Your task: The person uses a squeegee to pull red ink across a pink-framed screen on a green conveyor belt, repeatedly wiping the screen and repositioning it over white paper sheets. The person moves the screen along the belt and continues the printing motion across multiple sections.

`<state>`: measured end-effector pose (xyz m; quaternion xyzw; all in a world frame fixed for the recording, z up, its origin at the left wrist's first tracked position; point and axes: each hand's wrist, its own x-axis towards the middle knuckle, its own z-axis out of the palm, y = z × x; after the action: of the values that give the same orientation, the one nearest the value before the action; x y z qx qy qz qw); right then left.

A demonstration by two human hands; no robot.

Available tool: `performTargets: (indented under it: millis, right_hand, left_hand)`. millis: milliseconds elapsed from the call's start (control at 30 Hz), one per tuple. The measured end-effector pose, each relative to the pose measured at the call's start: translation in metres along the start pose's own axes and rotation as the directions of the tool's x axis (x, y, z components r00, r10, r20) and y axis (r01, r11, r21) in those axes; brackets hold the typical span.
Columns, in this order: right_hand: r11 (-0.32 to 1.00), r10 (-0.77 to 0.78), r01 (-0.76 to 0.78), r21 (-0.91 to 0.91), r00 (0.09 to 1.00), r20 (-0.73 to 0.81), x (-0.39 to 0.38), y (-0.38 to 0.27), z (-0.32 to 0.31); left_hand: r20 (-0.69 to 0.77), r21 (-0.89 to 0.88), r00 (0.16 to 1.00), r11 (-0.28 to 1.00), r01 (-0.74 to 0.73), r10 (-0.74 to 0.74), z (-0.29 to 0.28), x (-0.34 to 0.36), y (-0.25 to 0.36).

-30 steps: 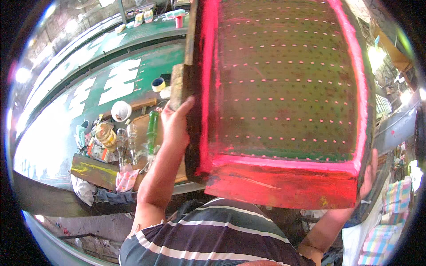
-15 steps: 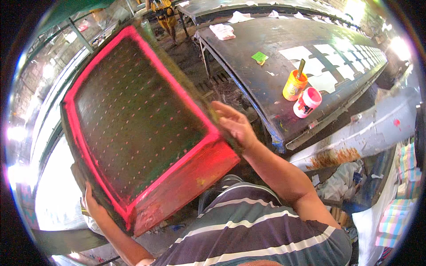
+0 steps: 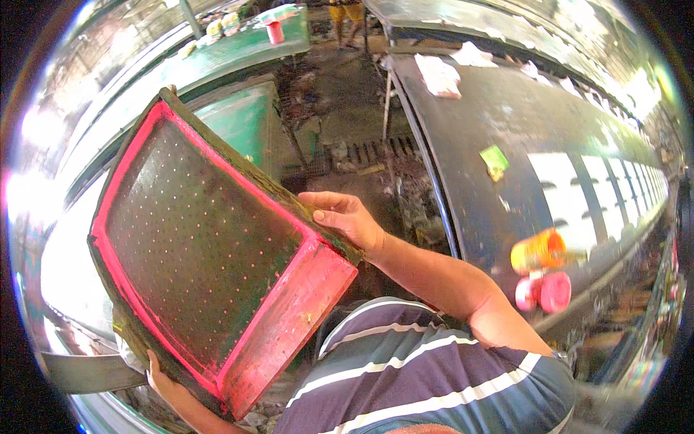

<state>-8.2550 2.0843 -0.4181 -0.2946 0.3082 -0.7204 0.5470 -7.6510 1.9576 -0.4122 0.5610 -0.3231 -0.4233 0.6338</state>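
A screen printing frame (image 3: 195,239) tilts in front of my body on the left, its dark mesh marked with rows of small pale dots. Pink ink borders the mesh, and a wide pink-stained band runs along its near right side. My right hand (image 3: 350,220) is closed on the frame's right edge, thumb on top. Down at the lower left edge, my left hand (image 3: 165,383) grips the frame, its fingers partly hidden behind the wood.
A long dark table (image 3: 477,116) on the right bears white printed pieces (image 3: 557,184), a green scrap (image 3: 495,163), a yellow tub (image 3: 538,252) and a pink-stained jar (image 3: 555,291). Behind the frame stands a green table (image 3: 238,43) with a pink cup (image 3: 275,32). Another person's legs (image 3: 347,25) show far off.
The view has swung left, so the dark table and tubs sit farther right and the green table has come into sight. The frame appears lower, still held in both hands.
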Motion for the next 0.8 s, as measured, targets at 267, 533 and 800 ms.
performTargets:
  millis: [267, 533, 800]
  right_hand:
    - [0.996, -0.007, 0.005, 0.093, 1.000, 0.012, 0.142, -0.064, -0.081]
    - [0.999, -0.005, 0.007, 0.033, 0.999, -0.048, 0.303, -0.116, -0.214]
    - [0.996, 0.088, -0.088, -0.005, 0.995, 0.049, 0.499, -0.178, -0.283]
  left_hand:
    - [0.037, 0.039, 0.999, 0.999, -0.007, 0.005, 0.170, 0.026, 0.018]
    - [0.176, -0.033, 0.976, 0.990, 0.135, -0.127, 0.401, 0.035, 0.000]
    - [-0.045, -0.109, 0.994, 0.990, 0.091, -0.096, 0.526, 0.100, -0.050]
